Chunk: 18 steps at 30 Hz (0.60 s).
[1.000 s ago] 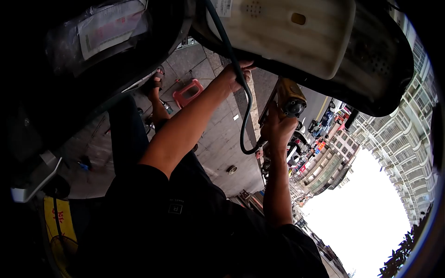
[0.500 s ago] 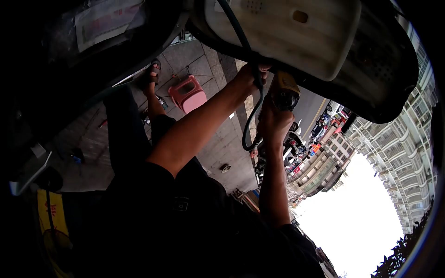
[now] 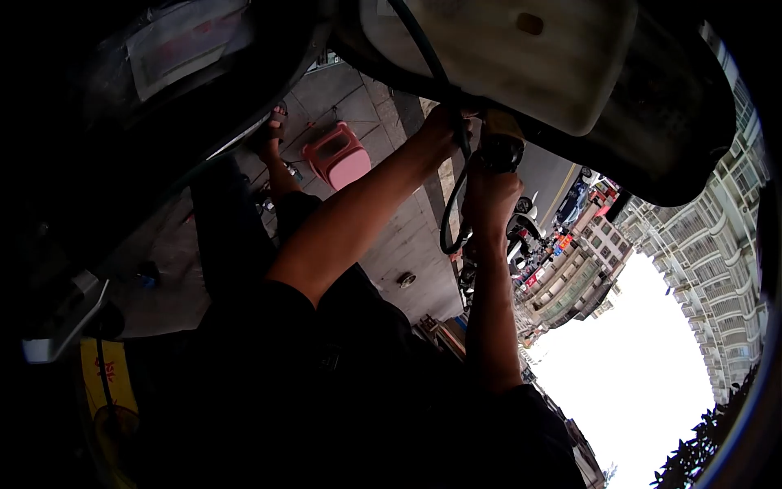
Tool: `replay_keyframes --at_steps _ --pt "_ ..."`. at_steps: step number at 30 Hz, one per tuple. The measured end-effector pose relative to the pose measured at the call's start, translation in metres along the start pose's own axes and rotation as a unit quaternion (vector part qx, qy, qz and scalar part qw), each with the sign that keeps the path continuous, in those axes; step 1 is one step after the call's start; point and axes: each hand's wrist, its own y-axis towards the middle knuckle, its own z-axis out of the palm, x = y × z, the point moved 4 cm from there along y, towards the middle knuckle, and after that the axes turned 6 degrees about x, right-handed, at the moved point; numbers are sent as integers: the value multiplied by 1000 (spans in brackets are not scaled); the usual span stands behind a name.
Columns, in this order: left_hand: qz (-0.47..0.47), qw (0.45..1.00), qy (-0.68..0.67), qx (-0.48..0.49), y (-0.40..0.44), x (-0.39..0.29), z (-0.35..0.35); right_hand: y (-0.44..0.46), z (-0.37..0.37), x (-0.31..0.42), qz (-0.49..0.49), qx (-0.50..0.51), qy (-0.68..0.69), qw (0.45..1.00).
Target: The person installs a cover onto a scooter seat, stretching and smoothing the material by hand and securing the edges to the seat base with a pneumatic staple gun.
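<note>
"What are we looking at here?"

"We are seeing a power tool (image 3: 505, 125) with a mustard-yellow body and a dark, rounded end. A dark hose (image 3: 423, 45) is hanging in from above, looping beside the tool and curving back toward its handle."

"Where is it sitting relative to the hands?"

"We are finding it in the right grip (image 3: 492, 194), whose fingers are clamping round the handle, so the yellow body is rising just above the fist. It is pointing away from us, near the dark edge of a large, pale panel (image 3: 481, 61); whether the two are touching, we are not managing to tell."

"And the left grip (image 3: 446, 133)?"

"It is reaching to the same edge, just beside the tool, with the hose crossing in front. Its fingers are hiding in shadow, so we are not able to say whether they are apart or together."

"Are we reading any writing?"

"We are noticing red characters on a yellow strip (image 3: 120, 381) at lower left, and faint reddish print on a paper (image 3: 183, 53) at upper left, both proving too blurred to read. A pink stool (image 3: 350, 168) is standing on the paving (image 3: 387, 220)."
</note>
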Motion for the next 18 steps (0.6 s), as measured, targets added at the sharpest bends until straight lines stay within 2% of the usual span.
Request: replay_keyframes --at_steps 1,4,8,9,10,12,14,16,18 --pt "-17 1000 6 10 -2 -2 1 0 0 1 32 34 23 999" --pt "-35 999 31 5 -13 -15 16 -2 3 0 56 23 56 997" --pt "-70 991 110 -7 -30 -36 14 -9 2 5 24 -15 137 990" --pt "-75 992 100 33 -38 -46 10 -12 1 6 48 27 193 980" --pt "-81 991 99 26 -48 -58 -6 -18 2 0 38 45 309 949" --pt "-44 987 153 6 -72 -89 -19 -31 10 -10 -22 19 354 935" --pt "-11 987 150 -51 -108 -111 -18 -56 27 -17 82 160 438 881" --pt "25 973 226 -43 -134 -135 -33 -71 55 -24 14 236 385 892" --pt "96 959 266 -33 -159 -157 -22 -79 76 -16 -56 282 404 868"
